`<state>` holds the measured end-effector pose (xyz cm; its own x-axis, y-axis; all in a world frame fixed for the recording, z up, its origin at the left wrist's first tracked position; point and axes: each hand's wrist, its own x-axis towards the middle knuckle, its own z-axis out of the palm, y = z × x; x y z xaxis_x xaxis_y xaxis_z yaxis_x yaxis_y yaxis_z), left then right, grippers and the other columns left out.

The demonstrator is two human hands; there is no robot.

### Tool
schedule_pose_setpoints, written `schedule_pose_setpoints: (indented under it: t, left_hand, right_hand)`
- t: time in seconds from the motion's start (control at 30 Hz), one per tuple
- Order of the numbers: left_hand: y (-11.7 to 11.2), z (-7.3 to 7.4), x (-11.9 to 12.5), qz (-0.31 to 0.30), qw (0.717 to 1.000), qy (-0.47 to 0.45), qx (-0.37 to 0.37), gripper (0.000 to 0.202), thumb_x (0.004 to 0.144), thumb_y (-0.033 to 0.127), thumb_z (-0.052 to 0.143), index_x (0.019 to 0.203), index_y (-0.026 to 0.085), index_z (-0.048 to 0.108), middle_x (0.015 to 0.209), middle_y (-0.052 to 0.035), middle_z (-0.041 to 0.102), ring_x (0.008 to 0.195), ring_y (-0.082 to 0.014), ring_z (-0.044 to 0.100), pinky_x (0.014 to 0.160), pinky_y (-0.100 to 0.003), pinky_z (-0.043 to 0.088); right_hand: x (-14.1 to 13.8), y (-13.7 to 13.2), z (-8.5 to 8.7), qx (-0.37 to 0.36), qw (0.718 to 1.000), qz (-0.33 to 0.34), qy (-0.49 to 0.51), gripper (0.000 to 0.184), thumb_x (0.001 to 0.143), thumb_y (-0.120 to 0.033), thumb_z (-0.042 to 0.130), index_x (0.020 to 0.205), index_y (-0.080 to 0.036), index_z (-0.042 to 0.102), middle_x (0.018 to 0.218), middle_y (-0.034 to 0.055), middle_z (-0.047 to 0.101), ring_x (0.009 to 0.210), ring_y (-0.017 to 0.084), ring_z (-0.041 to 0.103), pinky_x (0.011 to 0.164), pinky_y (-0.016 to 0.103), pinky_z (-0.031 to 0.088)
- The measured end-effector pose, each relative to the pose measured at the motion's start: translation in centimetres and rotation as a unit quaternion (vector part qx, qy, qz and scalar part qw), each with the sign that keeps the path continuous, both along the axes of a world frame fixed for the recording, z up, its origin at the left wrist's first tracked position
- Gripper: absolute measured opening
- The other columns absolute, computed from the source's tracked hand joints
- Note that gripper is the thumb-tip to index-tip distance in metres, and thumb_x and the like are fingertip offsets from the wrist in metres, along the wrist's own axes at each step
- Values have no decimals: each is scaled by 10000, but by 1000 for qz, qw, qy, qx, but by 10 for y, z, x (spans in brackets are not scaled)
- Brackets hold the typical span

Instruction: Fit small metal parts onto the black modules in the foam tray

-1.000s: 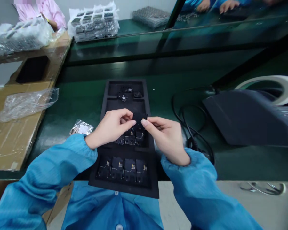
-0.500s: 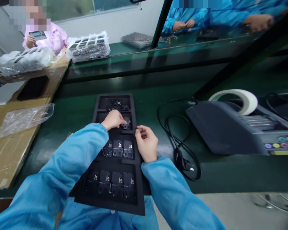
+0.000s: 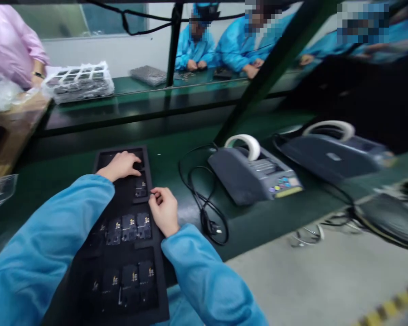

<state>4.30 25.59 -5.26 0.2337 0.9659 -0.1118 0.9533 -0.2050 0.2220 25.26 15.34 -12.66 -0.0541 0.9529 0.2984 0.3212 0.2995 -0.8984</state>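
Observation:
A black foam tray (image 3: 158, 271) with compartments lies before me, reaching over the table's near edge. Flat black electronic modules with small gold contacts sit inside in rows; one module (image 3: 143, 226) is at the right end of the middle row. My left hand (image 3: 121, 165) is over the top compartment, thumb and fingers spread; its fingertips are partly lost against the dark parts there. Just below them, a single module (image 3: 140, 186) lies in the second compartment. My right hand (image 3: 165, 209) is curled beside the tray's right edge, thumb against fingers, with a tiny dark spot at the tips.
A black cable with a plug (image 3: 212, 226) lies right of the tray. Beyond it are two grey machines (image 3: 240, 181) carrying white tape rolls (image 3: 253, 147). Wrapped stacked trays (image 3: 81, 83) stand at the back left. Co-workers in blue (image 3: 236, 47) sit across the table.
My left hand has moved from the module in the second compartment up to the top compartment, its fingers spreading. My right hand stays by the tray edge. The view has swung right.

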Motion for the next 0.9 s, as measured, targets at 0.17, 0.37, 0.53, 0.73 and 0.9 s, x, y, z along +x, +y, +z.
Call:
schedule_pose_setpoints:
  t: [0.17,0.37,0.53,0.73,0.9]
  left_hand:
    - [4,0,-14,-36,999,-16,30,324,864,433,590,1062,251,770,1244,-90,714,1150,-345,618,1001,-415,433]
    - [-49,20,-13,101,954,-206,195,372,923,447,523,1050,185,755,1103,-103,735,1036,-296,668,964,-391,483]
    - [-120,36,-9,211,838,-502,40,375,805,463,705,981,134,736,825,-66,750,748,-204,700,710,-307,560]
    - [-181,36,-17,219,700,-671,-103,278,781,370,779,869,114,715,806,-70,726,701,-146,694,671,-259,569]
    - [-209,36,-26,208,697,-679,-103,243,838,337,738,925,111,720,758,-51,708,666,-128,676,617,-227,539]
  right_hand:
    - [-1,-2,0,8,999,-21,-25,165,801,-148,577,903,-206,693,813,-13,604,623,161,571,617,267,468]
    - [1,-2,0,21,999,-13,-38,155,805,-152,569,895,-191,690,836,0,627,589,147,565,609,257,485]
    - [6,-1,2,29,999,10,-9,180,829,-244,550,932,-168,677,834,43,637,656,193,575,638,304,486]
    - [-6,-15,45,26,995,86,36,220,914,-357,640,1044,-186,692,959,69,668,786,222,610,726,345,500]
    - [-32,-49,83,-132,955,236,125,281,887,-427,740,1025,-186,699,826,43,690,679,206,642,656,323,549]
